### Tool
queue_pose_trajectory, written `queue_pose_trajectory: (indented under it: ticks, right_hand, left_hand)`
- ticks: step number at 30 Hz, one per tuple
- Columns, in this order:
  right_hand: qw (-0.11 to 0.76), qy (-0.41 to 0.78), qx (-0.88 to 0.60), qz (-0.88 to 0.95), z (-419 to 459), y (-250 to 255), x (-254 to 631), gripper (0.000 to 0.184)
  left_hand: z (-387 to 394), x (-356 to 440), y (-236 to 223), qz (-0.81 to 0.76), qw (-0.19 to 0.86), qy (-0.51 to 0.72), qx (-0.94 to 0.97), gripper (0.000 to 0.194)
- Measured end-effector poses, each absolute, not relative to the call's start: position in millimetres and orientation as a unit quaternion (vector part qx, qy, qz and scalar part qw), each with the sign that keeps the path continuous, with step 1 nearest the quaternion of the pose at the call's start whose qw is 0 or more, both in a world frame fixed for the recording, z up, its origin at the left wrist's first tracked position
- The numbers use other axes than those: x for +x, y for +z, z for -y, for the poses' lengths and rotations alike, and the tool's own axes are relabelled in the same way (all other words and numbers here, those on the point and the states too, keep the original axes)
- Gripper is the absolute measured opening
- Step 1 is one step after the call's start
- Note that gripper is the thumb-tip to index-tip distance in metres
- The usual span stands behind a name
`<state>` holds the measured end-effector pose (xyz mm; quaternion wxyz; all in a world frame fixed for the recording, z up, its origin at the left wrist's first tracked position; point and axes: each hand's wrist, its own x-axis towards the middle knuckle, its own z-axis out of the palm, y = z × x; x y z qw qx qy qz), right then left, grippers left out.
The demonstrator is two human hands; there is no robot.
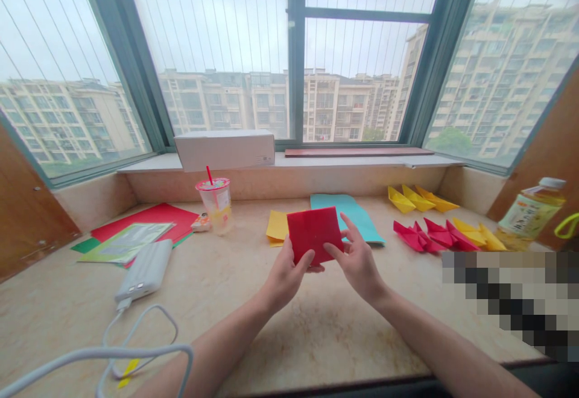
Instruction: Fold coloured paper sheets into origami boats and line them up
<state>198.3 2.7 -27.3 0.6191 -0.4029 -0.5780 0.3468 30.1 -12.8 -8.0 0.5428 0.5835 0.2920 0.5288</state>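
- We grip the red paper [313, 229] between both hands, above the counter [208, 289], at twelve o'clock.
- Our left hand [284, 272] pinches its seven o'clock corner; our right hand [362, 260] pinches its four o'clock side, both equally near.
- It looks nearly square, top edge running roughly nine to three.
- Beyond it, yellow paper [275, 227] lies at eleven, blue paper [362, 220] at one.

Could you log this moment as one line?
left hand: holds squarish red paper | right hand: holds same paper | behind: light-blue paper sheet, yellow paper
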Motion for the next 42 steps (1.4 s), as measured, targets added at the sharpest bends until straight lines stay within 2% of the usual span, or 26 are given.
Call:
queue_pose_trajectory:
  ticks: [2, 4, 6, 9, 13, 16, 18, 21, 23, 27, 32, 37, 39, 42]
  right_hand:
    - [0.615, 0.402, -0.386, 0.558, -0.6, -21.3, 198.9, 0.077]
    - [0.615, 0.440, -0.375, 0.536, 0.5, -15.9, 202.0, 0.063]
    - [0.619, 0.441, -0.385, 0.523, 0.7, -12.2, 206.7, 0.053]
    - [0.623, 0.408, -0.407, 0.529, -0.8, -10.8, 213.1, 0.048]
    - [0.625, 0.396, -0.413, 0.532, -5.3, -13.1, 215.8, 0.046]
    - [0.624, 0.383, -0.402, 0.549, -6.3, -15.8, 215.9, 0.043]
    - [0.605, 0.365, -0.386, 0.593, -4.3, -18.0, 216.5, 0.053]
    - [0.525, 0.329, -0.354, 0.700, 0.1, -20.5, 217.9, 0.064]
    - [0.486, 0.299, -0.341, 0.747, 1.9, -20.8, 218.8, 0.059]
    - [0.498, 0.255, -0.353, 0.750, 0.3, -19.9, 222.8, 0.050]
    - [0.495, 0.295, -0.338, 0.744, -3.2, -19.9, 230.4, 0.050]
    - [0.480, 0.265, -0.334, 0.767, -6.9, -21.6, 234.0, 0.048]
    - [0.475, 0.243, -0.326, 0.781, -8.6, -23.7, 234.9, 0.050]
    - [0.482, 0.212, -0.321, 0.787, -10.1, -28.1, 236.0, 0.055]
  left_hand:
    - [10.3, 29.7, -10.7, -0.311, 0.528, 0.513, 0.601, 0.047]
    - [9.5, 29.2, -13.3, -0.313, 0.534, 0.474, 0.626, 0.041]
    - [11.1, 28.8, -14.5, -0.302, 0.549, 0.434, 0.647, 0.041]
    - [15.6, 28.0, -13.6, -0.294, 0.566, 0.392, 0.663, 0.044]
    - [18.3, 28.3, -11.6, -0.296, 0.576, 0.387, 0.656, 0.046]
    - [15.7, 28.7, -9.4, -0.300, 0.576, 0.449, 0.614, 0.056]
    - [13.1, 27.6, -6.4, -0.302, 0.571, 0.500, 0.577, 0.068]
    - [11.0, 23.6, -0.9, -0.296, 0.570, 0.539, 0.545, 0.077]
    - [11.5, 21.1, 1.6, -0.289, 0.583, 0.533, 0.541, 0.080]
    - [14.3, 19.3, 2.5, -0.272, 0.616, 0.504, 0.541, 0.082]
    - [13.6, 18.2, 2.1, -0.232, 0.639, 0.517, 0.520, 0.079]
    - [9.3, 12.6, -1.2, -0.218, 0.634, 0.553, 0.494, 0.074]
    - [7.2, 10.7, -3.6, -0.214, 0.602, 0.566, 0.522, 0.067]
    - [3.4, 9.7, -6.3, -0.222, 0.539, 0.583, 0.566, 0.045]
